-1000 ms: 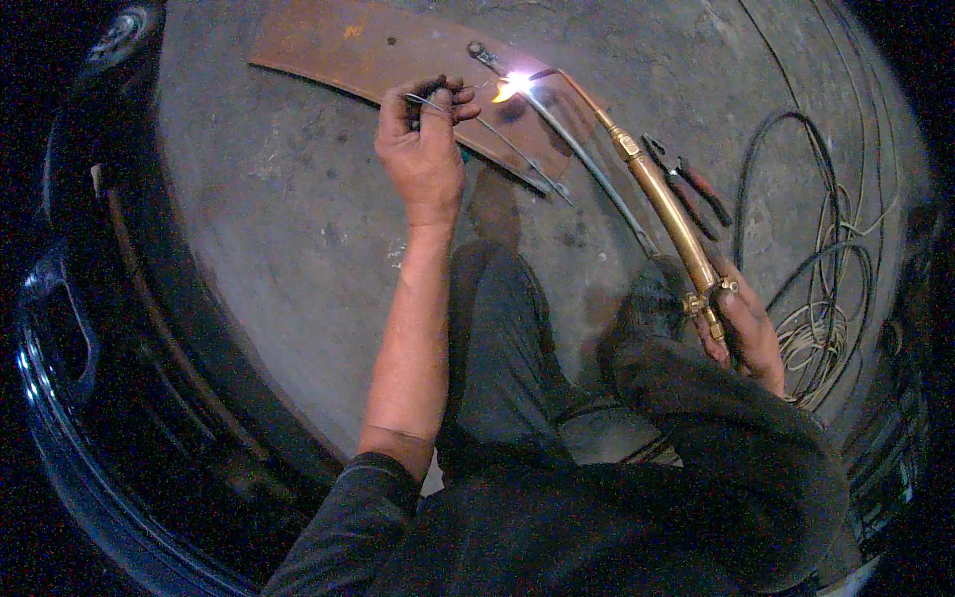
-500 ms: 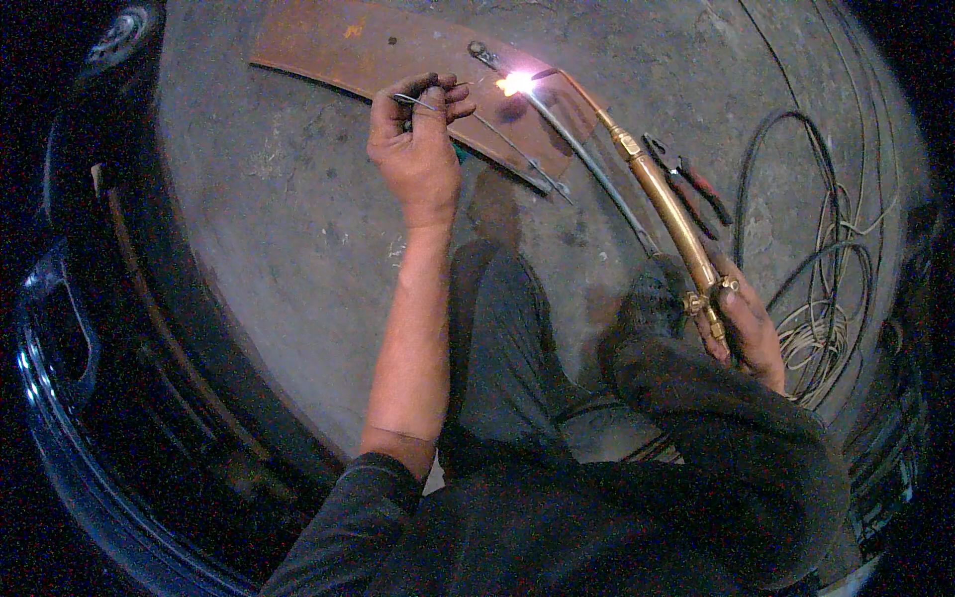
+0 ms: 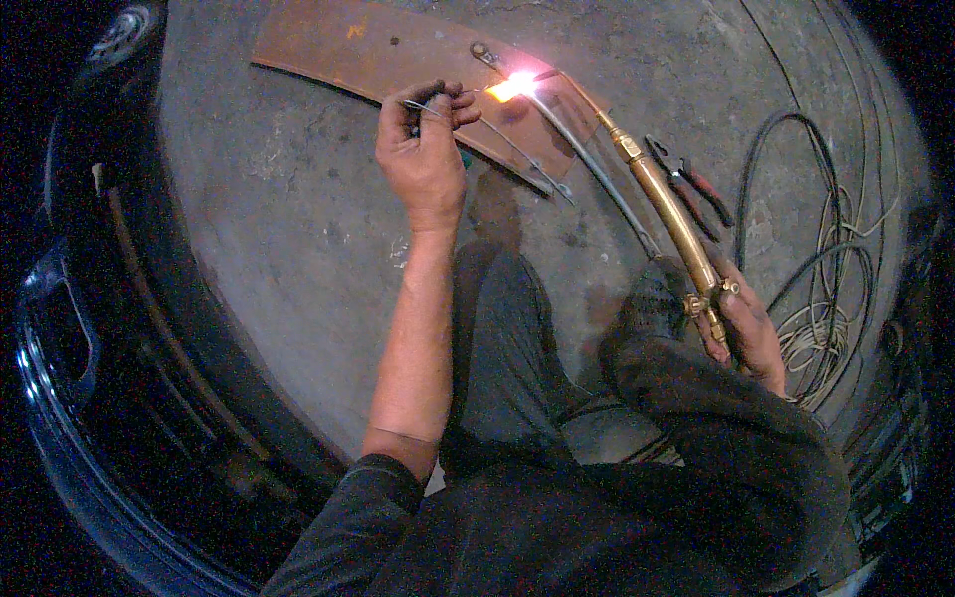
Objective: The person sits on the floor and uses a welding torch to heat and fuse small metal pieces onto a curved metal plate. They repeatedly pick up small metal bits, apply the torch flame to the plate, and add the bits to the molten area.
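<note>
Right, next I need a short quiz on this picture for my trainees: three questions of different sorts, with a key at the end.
1. What does the right hand hold?
a) a wooden-handled hammer
b) a long brass-coloured torch
c) a blue plastic bottle

2. True or false: the red-and-black-handled pliers are in neither hand.

3. Fill the gap: near the bright orange-white flame, the left hand pinches a thin metal ____.

Key: 1. b; 2. true; 3. wire (rod also accepted).

Golden torch (image 3: 665, 204), orange flame (image 3: 505, 92), grey rod (image 3: 596, 164), rusty brown plate (image 3: 323, 45), red-and-black pliers (image 3: 703, 187), seemingly charcoal trousers (image 3: 502, 343)
</note>
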Demonstrator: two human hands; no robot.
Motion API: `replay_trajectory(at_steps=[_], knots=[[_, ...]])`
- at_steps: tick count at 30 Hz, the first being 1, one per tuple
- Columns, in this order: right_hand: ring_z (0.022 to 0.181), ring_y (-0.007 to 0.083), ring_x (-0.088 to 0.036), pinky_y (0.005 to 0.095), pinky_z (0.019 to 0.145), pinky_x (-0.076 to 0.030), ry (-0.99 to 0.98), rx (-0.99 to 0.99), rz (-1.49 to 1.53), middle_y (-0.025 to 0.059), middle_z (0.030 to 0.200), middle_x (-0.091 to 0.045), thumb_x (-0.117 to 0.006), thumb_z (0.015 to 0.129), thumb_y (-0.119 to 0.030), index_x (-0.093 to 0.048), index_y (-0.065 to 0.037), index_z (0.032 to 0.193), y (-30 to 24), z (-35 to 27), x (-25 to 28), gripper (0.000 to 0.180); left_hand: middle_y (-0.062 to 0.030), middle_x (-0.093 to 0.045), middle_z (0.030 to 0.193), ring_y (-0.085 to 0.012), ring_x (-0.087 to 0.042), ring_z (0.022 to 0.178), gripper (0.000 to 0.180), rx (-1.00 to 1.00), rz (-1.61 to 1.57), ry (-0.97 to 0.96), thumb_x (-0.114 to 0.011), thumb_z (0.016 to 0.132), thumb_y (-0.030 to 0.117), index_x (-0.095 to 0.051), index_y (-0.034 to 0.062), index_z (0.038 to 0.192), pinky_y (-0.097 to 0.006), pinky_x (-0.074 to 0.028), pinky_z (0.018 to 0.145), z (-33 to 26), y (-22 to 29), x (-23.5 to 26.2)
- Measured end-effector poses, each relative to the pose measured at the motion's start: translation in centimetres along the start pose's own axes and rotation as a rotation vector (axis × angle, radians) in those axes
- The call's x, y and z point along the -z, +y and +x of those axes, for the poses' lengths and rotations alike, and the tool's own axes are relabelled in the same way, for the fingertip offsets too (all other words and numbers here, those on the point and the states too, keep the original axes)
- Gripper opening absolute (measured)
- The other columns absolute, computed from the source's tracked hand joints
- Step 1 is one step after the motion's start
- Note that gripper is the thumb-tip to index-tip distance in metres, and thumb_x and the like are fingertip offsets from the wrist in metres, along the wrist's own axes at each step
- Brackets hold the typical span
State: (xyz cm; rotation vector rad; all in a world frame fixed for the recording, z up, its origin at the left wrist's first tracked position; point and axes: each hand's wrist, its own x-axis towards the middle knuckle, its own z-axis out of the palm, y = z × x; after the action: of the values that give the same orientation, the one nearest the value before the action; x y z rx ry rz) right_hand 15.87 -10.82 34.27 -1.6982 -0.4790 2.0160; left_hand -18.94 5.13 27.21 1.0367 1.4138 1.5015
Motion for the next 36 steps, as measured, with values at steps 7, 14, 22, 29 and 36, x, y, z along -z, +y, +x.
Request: replay_trajectory(at_steps=[7,14,22,29,36], knots=[[0.043,0.0077,-0.043,0.0218,0.038,-0.033,-0.109,0.045,0.013,0.0060,0.074,-0.060,-0.062,0.094,-0.051,-0.027,0.000,0.157,-0.08,0.50,-0.14,0.089,-0.0176,-0.068,0.103,-0.0243,-0.072,0.091,0.012,-0.020,0.030,0.007,-0.058,0.101,0.003,-0.059,-0.0064,0.108,-0.036,-0.064,0.075,0.05,0.17,0.08],[0.043,0.0074,-0.044,0.0212,0.038,-0.033,-0.090,0.027,0.011,0.0061,0.075,-0.061,-0.062,0.094,-0.052,-0.025,-0.001,0.158,-0.18,0.46,-0.40,0.090,-0.0178,-0.069,0.102,-0.0243,-0.072,0.090,0.012,-0.016,0.038,0.013,-0.057,0.101,0.003,-0.059,-0.0067,0.108,-0.035,-0.064,0.075,0.01,0.09,0.15],[0.043,0.0071,-0.044,0.0211,0.038,-0.033,-0.067,0.008,-0.001,0.0061,0.074,-0.060,-0.063,0.093,-0.055,-0.026,0.000,0.158,0.07,0.42,-0.02,0.093,-0.0186,-0.068,0.104,-0.0260,-0.072,0.091,0.012,0.000,0.032,0.003,-0.057,0.102,0.003,-0.058,-0.0071,0.109,-0.037,-0.064,0.077,-0.01,0.08,-0.01],[0.043,0.0068,-0.045,0.0205,0.038,-0.034,-0.069,0.007,0.005,0.0058,0.075,-0.061,-0.064,0.092,-0.054,-0.026,0.000,0.158,-0.05,0.61,-0.38,0.094,-0.0173,-0.068,0.102,-0.0236,-0.072,0.090,0.011,-0.012,0.042,0.018,-0.057,0.102,0.003,-0.059,-0.0066,0.108,-0.036,-0.064,0.076,0.01,0.01,0.33],[0.045,0.0063,-0.047,0.0201,0.039,-0.035,-0.012,-0.023,0.024,0.0059,0.076,-0.063,-0.065,0.091,-0.053,-0.025,-0.001,0.159,0.12,0.45,-0.43,0.094,-0.0175,-0.068,0.103,-0.0253,-0.072,0.091,0.012,-0.017,0.039,0.015,-0.058,0.101,0.004,-0.059,-0.0062,0.108,-0.038,-0.065,0.077,0.13,-0.15,0.37]])
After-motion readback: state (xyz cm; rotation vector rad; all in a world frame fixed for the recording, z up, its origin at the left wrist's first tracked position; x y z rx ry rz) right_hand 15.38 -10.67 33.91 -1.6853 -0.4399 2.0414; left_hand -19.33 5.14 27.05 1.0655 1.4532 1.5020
